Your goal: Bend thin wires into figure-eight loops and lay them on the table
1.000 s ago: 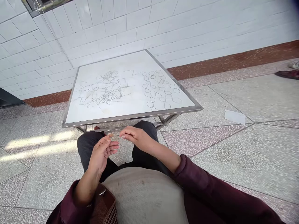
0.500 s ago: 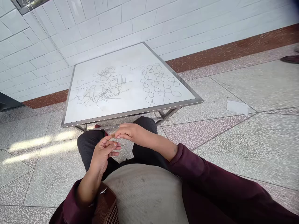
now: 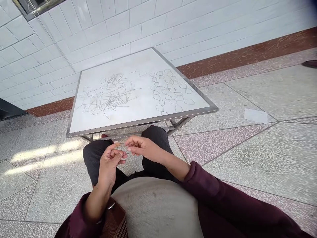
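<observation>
A thin wire spans the small gap between my two hands, above my lap. My left hand pinches it between thumb and fingers, with the index finger stretched forward. Close by on the right, my right hand has its fingers curled at the wire's other part, the fingertips touching it. Part of the wire is hidden by the fingers, and its full shape is too fine to make out. Beyond the hands, a tangled heap of bent wires lies on the left of the white table. Rows of looped wires lie on its right.
The table's metal edge runs just beyond my knees. A white tiled wall stands behind it. A white sheet lies on the speckled floor at the right, and a dark shoe shows at the far right edge.
My right hand has drawn slightly away from my left fingertips, opening a small gap with wire in it. The right fingers have spread a little. The view has shifted slightly.
</observation>
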Action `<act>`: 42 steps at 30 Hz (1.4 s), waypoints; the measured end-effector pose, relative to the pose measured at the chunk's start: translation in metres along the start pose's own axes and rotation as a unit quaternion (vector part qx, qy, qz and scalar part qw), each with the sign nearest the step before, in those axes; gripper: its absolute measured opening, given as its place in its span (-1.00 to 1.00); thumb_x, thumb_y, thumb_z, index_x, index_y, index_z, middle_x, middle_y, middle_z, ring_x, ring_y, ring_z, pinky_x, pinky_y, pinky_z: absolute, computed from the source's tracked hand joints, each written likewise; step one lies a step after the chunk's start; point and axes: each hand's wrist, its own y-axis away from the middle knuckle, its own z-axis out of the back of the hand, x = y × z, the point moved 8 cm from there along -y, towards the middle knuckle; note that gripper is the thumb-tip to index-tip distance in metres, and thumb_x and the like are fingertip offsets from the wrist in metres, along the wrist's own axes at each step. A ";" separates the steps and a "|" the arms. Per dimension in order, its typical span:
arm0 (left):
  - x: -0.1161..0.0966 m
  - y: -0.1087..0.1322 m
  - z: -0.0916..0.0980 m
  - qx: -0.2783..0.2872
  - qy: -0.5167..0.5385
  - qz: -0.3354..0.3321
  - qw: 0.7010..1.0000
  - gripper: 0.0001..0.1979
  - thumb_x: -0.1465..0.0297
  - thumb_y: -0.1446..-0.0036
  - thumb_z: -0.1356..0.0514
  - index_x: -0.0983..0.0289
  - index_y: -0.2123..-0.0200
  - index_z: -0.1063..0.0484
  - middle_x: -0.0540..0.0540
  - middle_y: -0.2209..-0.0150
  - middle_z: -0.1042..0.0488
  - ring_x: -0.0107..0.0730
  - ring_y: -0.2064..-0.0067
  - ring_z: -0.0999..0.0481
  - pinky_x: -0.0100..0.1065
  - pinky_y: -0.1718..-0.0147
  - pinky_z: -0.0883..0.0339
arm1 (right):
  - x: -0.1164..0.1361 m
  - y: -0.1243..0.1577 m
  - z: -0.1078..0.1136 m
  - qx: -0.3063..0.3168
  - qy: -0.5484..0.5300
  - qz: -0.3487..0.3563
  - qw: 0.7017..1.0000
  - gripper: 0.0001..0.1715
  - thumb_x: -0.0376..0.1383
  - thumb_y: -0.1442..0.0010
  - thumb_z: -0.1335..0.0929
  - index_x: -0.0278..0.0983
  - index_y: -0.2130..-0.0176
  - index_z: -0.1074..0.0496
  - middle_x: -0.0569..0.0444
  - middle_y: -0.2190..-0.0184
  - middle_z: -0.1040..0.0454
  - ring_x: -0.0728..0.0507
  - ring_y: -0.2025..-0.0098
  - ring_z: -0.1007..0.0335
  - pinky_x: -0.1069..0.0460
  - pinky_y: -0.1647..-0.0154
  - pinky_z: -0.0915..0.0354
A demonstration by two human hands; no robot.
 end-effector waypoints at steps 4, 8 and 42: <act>-0.004 0.003 -0.006 0.011 -0.026 -0.019 0.999 -0.57 0.29 -0.03 -0.38 0.25 0.02 -0.44 -0.03 0.40 -0.52 -0.40 0.33 -0.58 -0.42 0.36 -0.43 | 0.001 0.002 0.000 -0.040 -0.009 -0.013 0.999 -0.73 -0.15 -0.12 -0.43 -0.28 0.24 -0.42 0.17 0.46 -0.41 0.05 0.50 -0.31 0.13 0.51 -0.28; -0.006 0.005 -0.007 0.009 -0.043 -0.036 0.998 -0.56 0.30 -0.02 -0.38 0.25 0.02 -0.44 -0.04 0.43 -0.50 -0.39 0.34 -0.57 -0.38 0.33 -0.43 | 0.007 0.005 -0.004 -0.049 0.010 -0.010 0.999 -0.79 -0.18 -0.15 -0.40 -0.27 0.27 -0.42 0.19 0.51 -0.40 0.03 0.52 -0.31 0.13 0.52 -0.27; -0.006 0.014 -0.012 0.068 -0.075 -0.047 0.994 -0.36 0.46 -0.04 -0.31 0.22 -0.22 -0.27 -0.07 0.46 -0.48 -0.46 0.43 -0.46 -0.37 0.33 -0.38 | 0.031 0.014 -0.015 -0.034 0.319 0.191 0.928 -0.82 -0.31 -0.38 -0.27 -0.22 0.22 -0.46 0.03 0.26 -0.43 -0.06 0.26 -0.41 0.05 0.22 -0.33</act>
